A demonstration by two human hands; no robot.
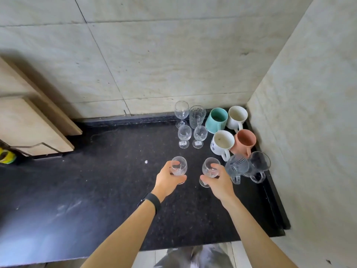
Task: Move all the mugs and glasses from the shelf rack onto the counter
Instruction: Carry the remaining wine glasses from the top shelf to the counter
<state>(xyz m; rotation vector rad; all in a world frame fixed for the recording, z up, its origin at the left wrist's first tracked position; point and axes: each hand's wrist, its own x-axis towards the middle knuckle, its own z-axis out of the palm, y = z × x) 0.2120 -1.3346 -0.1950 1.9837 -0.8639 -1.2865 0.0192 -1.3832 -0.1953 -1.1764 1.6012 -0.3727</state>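
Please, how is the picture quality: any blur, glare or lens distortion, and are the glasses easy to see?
Head view: the wide lens slants the tile joints; the counter has a sheen and soft focus at lower left; the cabinet throws a shadow on the wall; the clear glasses in the left hand and right hand are sharp but faint against the black stone.

Pale veined tile walls (154, 55) with a corner at right, light wooden cabinet (29, 122) at left, pale floor (146, 258) below.
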